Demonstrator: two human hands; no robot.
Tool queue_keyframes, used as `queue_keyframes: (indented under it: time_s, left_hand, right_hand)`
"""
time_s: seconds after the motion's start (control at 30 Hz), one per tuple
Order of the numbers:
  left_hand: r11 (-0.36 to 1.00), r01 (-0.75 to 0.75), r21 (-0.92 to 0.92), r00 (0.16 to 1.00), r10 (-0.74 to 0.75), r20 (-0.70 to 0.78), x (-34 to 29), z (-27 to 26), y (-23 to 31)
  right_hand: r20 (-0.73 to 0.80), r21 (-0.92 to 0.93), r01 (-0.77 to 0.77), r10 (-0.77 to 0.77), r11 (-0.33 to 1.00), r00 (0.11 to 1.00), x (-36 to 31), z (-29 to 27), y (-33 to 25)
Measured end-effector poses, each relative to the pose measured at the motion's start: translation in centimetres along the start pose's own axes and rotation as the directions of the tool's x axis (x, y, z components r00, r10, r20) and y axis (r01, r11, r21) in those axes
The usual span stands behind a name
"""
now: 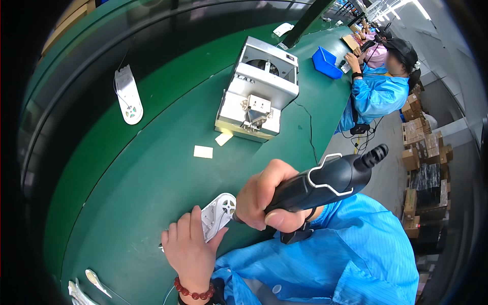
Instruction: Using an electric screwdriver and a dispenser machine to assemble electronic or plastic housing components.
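1. Hands at work, viewed from my remote post: the left hand (190, 244) clasps a white housing (217, 211) between thumb and fingers; the right hand (264, 195) grips a black power driver (330, 178).
2. The housing lies on the green desk (152, 188), lower center of frame, driver tip at its rounded end; contact I cannot confirm.
3. I judge this piece partway done: its interior shows uncovered, so fastening and closing probably remain. Screws are too small to tell.
4. Its long axis runs lower left to upper right, rounded end pointing upper right.
5. Upper left, a similar open housing (128, 96) looks unfinished.
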State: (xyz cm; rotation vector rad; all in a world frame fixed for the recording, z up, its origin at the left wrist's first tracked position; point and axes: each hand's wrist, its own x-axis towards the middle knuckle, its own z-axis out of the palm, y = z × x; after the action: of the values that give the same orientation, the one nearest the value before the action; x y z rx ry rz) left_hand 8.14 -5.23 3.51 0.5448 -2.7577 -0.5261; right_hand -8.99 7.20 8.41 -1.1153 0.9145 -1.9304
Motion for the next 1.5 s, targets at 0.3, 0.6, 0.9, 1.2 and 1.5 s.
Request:
queue_keyframes:
  time_s: [0.3,0.6,0.9,1.2,1.5]
  left_hand:
    - [0.999,-0.033,0.020,0.999,0.034,-0.042,-0.5,0.5,-0.5]
    - [1.000,-0.016,0.011,0.999,0.016,-0.032,-0.6,0.3,-0.5]
    - [0.999,-0.030,0.023,1.000,0.030,0.003,-0.4,0.2,-0.3]
    - [0.999,-0.046,0.016,0.999,0.046,-0.009,0.1,0.4,-0.1]
    - [0.999,-0.036,0.014,0.999,0.037,-0.039,-0.2,-0.1,0.9]
  right_hand:
    - [0.004,-0.150,-0.011,0.011,0.989,1.000,-0.6,-0.2,1.5]
    - [-0.094,-0.040,-0.102,0.098,0.994,0.991,-0.9,0.3,1.8]
    - [0.017,-0.100,0.254,-0.254,0.962,0.967,-0.8,0.4,3.8]
    - [0.055,-0.284,0.107,-0.095,0.953,0.994,-0.4,-0.8,1.0]
    - [-0.226,-0.442,0.298,-0.426,0.846,0.876,5.9,-6.3,-5.0]
